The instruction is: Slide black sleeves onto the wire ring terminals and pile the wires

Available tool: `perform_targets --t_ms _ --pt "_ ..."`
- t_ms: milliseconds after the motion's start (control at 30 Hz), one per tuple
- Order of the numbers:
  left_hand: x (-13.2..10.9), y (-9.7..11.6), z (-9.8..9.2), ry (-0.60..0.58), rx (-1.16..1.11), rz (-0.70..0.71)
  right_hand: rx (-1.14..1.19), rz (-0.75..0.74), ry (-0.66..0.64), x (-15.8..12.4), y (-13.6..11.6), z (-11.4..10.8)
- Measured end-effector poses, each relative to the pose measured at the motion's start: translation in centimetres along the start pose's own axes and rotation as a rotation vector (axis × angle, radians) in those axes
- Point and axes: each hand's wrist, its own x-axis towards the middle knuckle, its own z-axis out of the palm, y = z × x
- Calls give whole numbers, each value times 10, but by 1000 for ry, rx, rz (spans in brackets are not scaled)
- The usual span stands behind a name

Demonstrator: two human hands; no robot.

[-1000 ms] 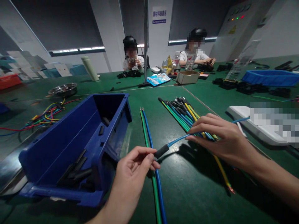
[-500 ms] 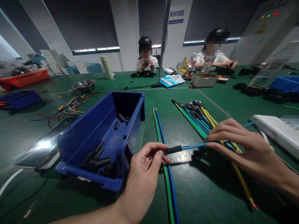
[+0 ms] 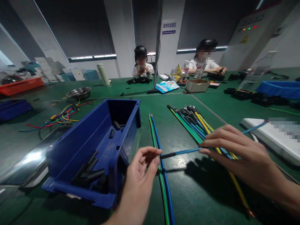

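Observation:
A blue cable (image 3: 187,152) stretches between my two hands above the table. Near its left end sits a black sleeve (image 3: 168,155). My left hand (image 3: 142,172) pinches the cable's tip just beyond the sleeve, where a small metallic bit shows. Thumb and fingers of my right hand (image 3: 236,151) are closed around the blue cable further along, and its tail comes out past the knuckles. Beneath my left fingertips, a green cable (image 3: 152,132) and another blue cable (image 3: 168,187) lie side by side, with metal terminals at their far ends.
Left of my hands stands a blue bin (image 3: 93,140) with loose black sleeves (image 3: 90,175). A bundle of sleeved cables (image 3: 192,125) lies under and beyond my right hand. A white tray (image 3: 257,125) is at right, coloured wires (image 3: 63,114) at left. Two people sit across the table.
The view has shifted, so the table things sit a little lower and further left. The sleeve looks thinner, and a metallic tip now shows at my left fingertips. Both hands keep their hold.

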Motion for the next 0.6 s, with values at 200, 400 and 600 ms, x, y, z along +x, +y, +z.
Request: perform_targets --t_ms 200,400,600 --pt "0 -4 -1 -9 56 8 -37 62 51 -4 1 -2" --pt "-10 -1 -3 -49 215 28 -54 171 66 -5 1 -2" --pt "-22 -5 -7 -339 930 315 -229 391 16 -12 12 -7"
